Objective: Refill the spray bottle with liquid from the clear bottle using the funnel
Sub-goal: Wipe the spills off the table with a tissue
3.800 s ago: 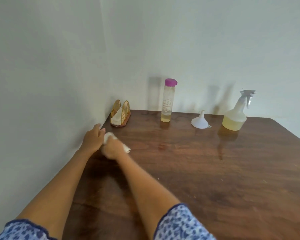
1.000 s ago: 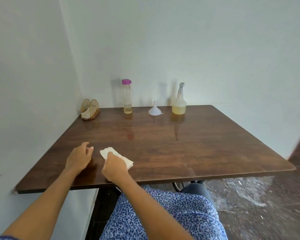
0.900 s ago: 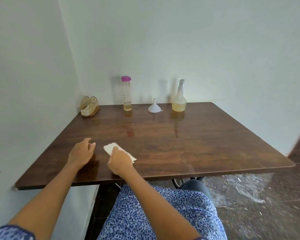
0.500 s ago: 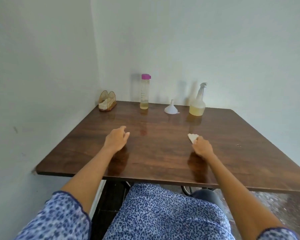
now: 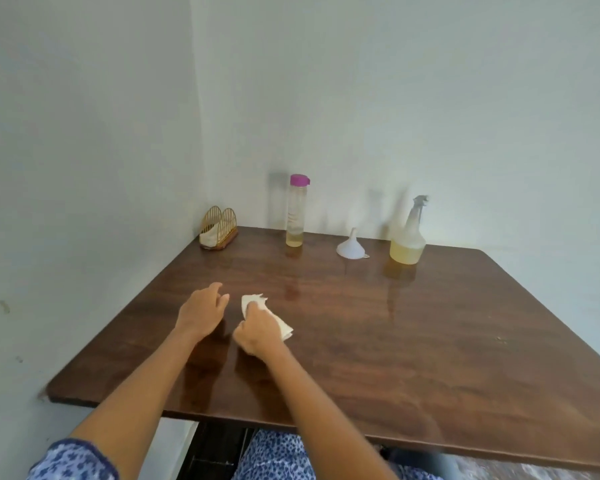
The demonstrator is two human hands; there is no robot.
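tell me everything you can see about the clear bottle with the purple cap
The clear bottle is a tall, slim cylinder of see-through plastic or glass, closed with a purple cap. It stands upright near the back edge of the wooden table, close to the wall, between the napkin holder and the white funnel. Only a shallow layer of pale yellow liquid sits at its bottom. Faint markings run down its side, too blurred to read. No hand touches it.

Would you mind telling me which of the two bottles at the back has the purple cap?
The tall, slim clear bottle, left of the funnel; the spray bottle has a trigger head instead.
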